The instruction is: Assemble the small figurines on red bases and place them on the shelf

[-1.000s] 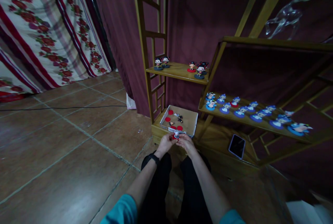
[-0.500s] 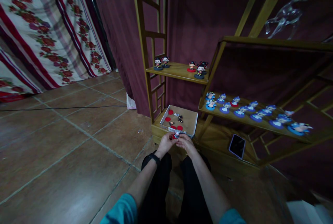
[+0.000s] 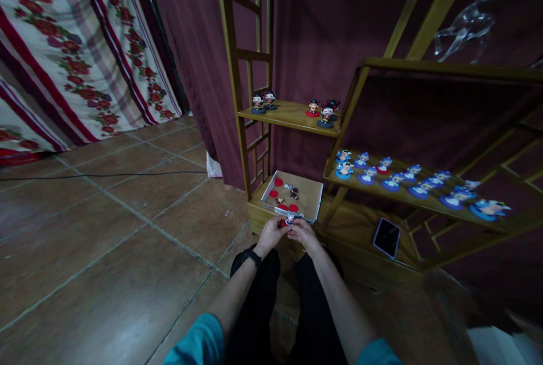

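Both hands meet at the front edge of an open cardboard box [image 3: 311, 192]. Between my fingertips is a small white-and-dark figurine [image 3: 290, 218] with a red base at its left. My left hand [image 3: 272, 233] is closed on the base side, and my right hand [image 3: 303, 232] pinches the figurine from the right. Fingers hide part of it. Inside the box lie several red discs [image 3: 278, 183], a whitish figurine [image 3: 288, 187] and dark figurines [image 3: 294, 193].
The box stands on the bottom of a wooden shelf unit [image 3: 292, 119]. Black-haired figurines [image 3: 326, 116] stand on the upper shelf, and several blue figurines [image 3: 392, 181] on the right shelf. A phone [image 3: 387, 237] lies lower right. A clear glass deer [image 3: 469, 28] stands above.
The figurine has shifted very slightly between my fingers and looks a little more upright. My hands stay in nearly the same place.
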Motion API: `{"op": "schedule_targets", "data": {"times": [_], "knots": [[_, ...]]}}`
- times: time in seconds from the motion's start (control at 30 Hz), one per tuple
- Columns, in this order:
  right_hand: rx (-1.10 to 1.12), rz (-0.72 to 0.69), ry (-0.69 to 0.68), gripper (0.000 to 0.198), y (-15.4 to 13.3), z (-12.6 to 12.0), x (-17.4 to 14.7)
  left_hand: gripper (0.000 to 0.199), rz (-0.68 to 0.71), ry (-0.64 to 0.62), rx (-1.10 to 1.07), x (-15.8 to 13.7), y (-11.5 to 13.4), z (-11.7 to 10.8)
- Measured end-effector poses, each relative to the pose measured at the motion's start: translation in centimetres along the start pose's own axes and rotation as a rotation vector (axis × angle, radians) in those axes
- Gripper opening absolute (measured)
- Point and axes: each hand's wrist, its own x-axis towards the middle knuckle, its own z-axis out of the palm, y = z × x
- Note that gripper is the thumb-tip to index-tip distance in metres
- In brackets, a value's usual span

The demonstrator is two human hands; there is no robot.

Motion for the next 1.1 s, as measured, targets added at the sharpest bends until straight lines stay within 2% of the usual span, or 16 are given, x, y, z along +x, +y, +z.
{"op": "schedule_targets", "data": {"times": [0.2,0.47,0.7,0.9,1.1], "knots": [[-0.002,-0.017,-0.010,0.027,-0.3,0.2,-0.4,0.032,0.021,-0.015,0.045,0.1,-0.3,0.0],[0.024,-0.026,-0.014,0.028,0.1,0.0,-0.1,0.037,0.066,-0.046,0.230,0.1,-0.7,0.0],[0.045,-0.044,-0.057,0.031,0.1,-0.3,-0.2,0.033,0.060,-0.082,0.416,-0.6,0.7,-0.3],[0.067,-0.047,-0.038,0.032,-0.3,-0.1,-0.6,0.055,0.140,-0.068,0.517,-1.1,1.2,-0.3],[0.071,-0.058,-0.030,0.030,0.0,-0.2,-0.3,0.048,0.197,-0.114,0.655,-1.7,2.2,-0.3]]}}
